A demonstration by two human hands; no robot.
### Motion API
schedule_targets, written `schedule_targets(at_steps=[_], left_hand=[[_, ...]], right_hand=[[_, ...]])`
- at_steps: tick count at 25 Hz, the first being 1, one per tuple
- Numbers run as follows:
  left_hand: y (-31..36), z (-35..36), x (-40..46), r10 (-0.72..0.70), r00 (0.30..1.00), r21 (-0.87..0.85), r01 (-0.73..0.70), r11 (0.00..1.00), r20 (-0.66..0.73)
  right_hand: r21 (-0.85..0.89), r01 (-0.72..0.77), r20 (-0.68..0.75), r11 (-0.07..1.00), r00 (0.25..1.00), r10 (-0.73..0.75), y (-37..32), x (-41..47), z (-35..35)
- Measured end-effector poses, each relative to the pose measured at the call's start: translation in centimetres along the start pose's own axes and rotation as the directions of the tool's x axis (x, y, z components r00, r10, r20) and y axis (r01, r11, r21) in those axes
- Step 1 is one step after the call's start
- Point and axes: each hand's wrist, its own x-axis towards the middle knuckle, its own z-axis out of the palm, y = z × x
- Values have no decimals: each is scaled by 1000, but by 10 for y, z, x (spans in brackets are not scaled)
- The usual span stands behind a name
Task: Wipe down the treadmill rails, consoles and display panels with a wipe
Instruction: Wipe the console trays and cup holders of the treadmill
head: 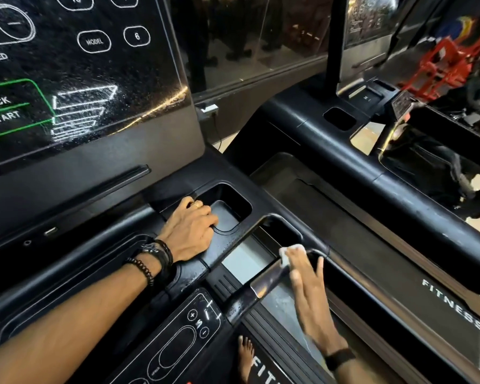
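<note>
A small white wipe (287, 252) is pressed against the shiny metal grip bar (272, 281) of the black treadmill by my right hand (306, 284), whose fingers lie flat along the bar. My left hand (190, 231) rests palm down on the black console tray, at the edge of a cup-holder recess (227, 214), holding nothing. The dark display panel (81, 79), top left, shows white button outlines and a green QUICK START box, with fine streaks and specks on its glass. The right side rail (399, 273) runs away to the lower right, printed FITNESS.
A second black treadmill (344, 120) with its own console stands close on the right. Red gym equipment (441, 67) sits at the far right. A small control pad (183, 336) with plus and minus buttons lies below my left forearm. My bare foot (245, 356) stands on the belt.
</note>
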Motion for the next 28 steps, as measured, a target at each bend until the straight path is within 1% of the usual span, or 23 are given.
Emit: schedule_targets(at_steps=[2, 3, 5, 6, 7, 8, 9, 10, 12, 13, 15, 16, 17, 18, 20, 21, 22, 24, 25, 26, 28], left_hand=[[2, 0, 1, -4, 1000, -4, 4, 1000, -3], [3, -1, 2, -7, 1000, -3, 7, 1000, -5], [4, -2, 3, -11, 1000, 10, 11, 1000, -12], [4, -3, 4, -12, 1000, 16, 13, 1000, -15], [5, -3, 5, -14, 1000, 18, 14, 1000, -15], [5, -3, 6, -15, 1000, 20, 15, 1000, -12], [5, -2, 7, -13, 1000, 27, 13, 1000, -8], [5, -1, 7, -11, 1000, 35, 11, 999, -5], [6, 1, 5, -12, 1000, 49, 12, 999, -9], [6, 1, 5, -14, 1000, 55, 14, 998, -14], [6, 1, 5, -15, 1000, 54, 16, 998, -16], [6, 2, 5, -18, 1000, 54, 19, 998, -16], [5, 3, 5, -20, 1000, 58, 21, 998, -16], [6, 3, 5, -21, 1000, 65, 22, 998, -19], [5, 4, 5, -22, 999, 69, 24, 997, -27], [6, 5, 4, -21, 999, 73, 24, 997, -32], [5, 6, 4, -20, 999, 79, 23, 997, -36], [4, 8, 5, -14, 999, 77, 17, 997, -40], [4, 9, 4, -13, 999, 79, 16, 997, -42], [5, 9, 4, -14, 999, 88, 18, 996, -43], [5, 8, 5, -15, 999, 99, 19, 995, -40]], right_hand=[[42, -44, -34, 998, 998, 45, -4, 4, 1], [78, -38, -4, 996, 999, 38, -17, -4, 11], [100, 87, 81, 991, 992, -95, -46, -39, 40], [68, 182, 108, 981, 976, -189, -57, -61, 55], [1, 269, 111, 963, 957, -267, -61, -78, 62], [-30, 331, 129, 943, 937, -325, -56, -81, 62], [-3, 333, 145, 943, 933, -329, -52, -71, 54], [21, 281, 102, 959, 954, -282, -46, -58, 44], [114, 68, 55, 991, 996, -75, -27, -29, 17], [146, -41, 5, 988, 999, 41, -14, -12, 9], [203, -226, -15, 953, 972, 233, -5, 9, 11], [240, -258, 11, 936, 965, 263, -15, 7, 19], [268, -240, 48, 933, 971, 236, -27, -6, 30], [273, -186, 78, 944, 982, 171, -42, -26, 40], [189, -53, 172, 981, 985, 21, -75, -80, 53], [178, -16, 206, 984, 978, -22, -86, -93, 49], [194, -20, 202, 981, 979, -20, -85, -92, 46], [247, -117, 132, 962, 988, 86, -70, -62, 43], [264, -173, 65, 949, 985, 161, -58, -35, 43], [274, -241, -2, 931, 968, 251, -45, -5, 39], [312, -375, -77, 873, 906, 417, -31, 33, 35]])
